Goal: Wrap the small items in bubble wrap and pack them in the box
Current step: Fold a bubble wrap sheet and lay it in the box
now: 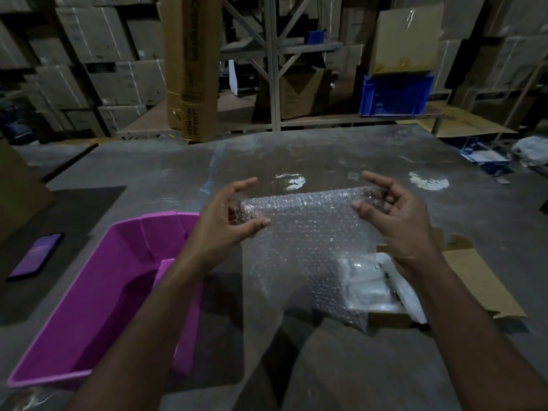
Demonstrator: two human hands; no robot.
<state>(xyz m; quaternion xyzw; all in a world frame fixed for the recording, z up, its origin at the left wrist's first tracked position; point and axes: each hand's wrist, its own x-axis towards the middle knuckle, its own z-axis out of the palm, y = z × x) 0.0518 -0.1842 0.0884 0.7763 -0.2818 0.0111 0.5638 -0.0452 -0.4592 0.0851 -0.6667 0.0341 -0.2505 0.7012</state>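
**Clerk:** Item one?

**Packer:** Bubble wrap (308,232), one sheet, clear plastic, dimpled all over. I hold it up above the table; its top edge is rolled into a tube between my hands and the rest hangs down in front of me. My left hand (228,221) has the left end of the roll, thumb below and fingers curled round behind. My right hand (394,221) has the right end inside its curled fingers; index finger and thumb stand half open. Whether anything sits inside the roll, I cannot tell.

**Clerk:** Containers?

**Packer:** One cardboard box (474,277), brown, flaps open, on the table under my right wrist. In it: pale packets (367,283) in clear film, partly seen through the hanging sheet; count unclear. One purple plastic tub (142,232), glossy, rectangular with moulded steps in its walls, under my left forearm. I see nothing inside the part that shows.

**Clerk:** Surface?

**Packer:** One table (326,155), grey, dull, scuffed, with two bright patches of reflected light.

**Clerk:** Loose items?

**Packer:** One phone (37,256), flat, dark frame, screen glowing purple, lying left of the tub.

**Clerk:** Beyond the table?

**Packer:** One tall carton (192,66) standing on end, printed lettering down its side. One blue crate (394,96) on a shelf, a taped brown box on top of it. Stacked cartons along the back, too dim to count.
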